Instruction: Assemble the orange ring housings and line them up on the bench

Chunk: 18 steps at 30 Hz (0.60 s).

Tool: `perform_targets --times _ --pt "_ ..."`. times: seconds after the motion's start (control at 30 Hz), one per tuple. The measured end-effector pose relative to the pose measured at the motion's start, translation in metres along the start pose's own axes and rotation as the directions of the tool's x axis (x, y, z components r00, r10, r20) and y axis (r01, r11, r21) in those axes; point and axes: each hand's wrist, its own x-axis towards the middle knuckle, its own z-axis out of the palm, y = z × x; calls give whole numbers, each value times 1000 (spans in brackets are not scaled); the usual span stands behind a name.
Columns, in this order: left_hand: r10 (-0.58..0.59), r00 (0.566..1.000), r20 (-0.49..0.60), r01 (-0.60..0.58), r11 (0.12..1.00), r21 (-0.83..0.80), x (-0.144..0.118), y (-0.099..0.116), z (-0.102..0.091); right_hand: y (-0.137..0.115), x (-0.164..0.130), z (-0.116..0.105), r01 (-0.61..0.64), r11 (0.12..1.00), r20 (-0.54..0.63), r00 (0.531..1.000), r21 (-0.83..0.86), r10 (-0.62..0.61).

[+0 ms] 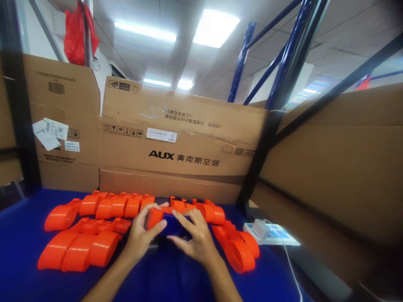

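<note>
An orange plastic loop (155, 217) is in my left hand (141, 230), with its thumb on the near side and its fingers over the far side. A dark blue piece (176, 224) sits against the loop, between both hands. My right hand (198, 235) has its fingertips on top of this piece and its thumb below it. Whether the two parts are joined cannot be made out. Several similar orange loops (118, 205) stand in a row behind my hands. More orange loops (75, 247) lie at the left, and others (237, 249) at the right.
The table is covered in blue (151, 279). Cardboard panels (126, 155) form a wall at the back, and another panel (340, 167) stands at the right. A white power strip (283, 237) with a plugged-in charger (260, 229) and cable lies right. Rack posts (267, 134) rise behind.
</note>
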Motion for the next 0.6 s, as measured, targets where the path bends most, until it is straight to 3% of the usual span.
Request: perform_targets --times 0.6 --pt "35 999 -16 -34 996 78 2 -3 -3 1 -1 3 54 996 -6 999 -74 -54"
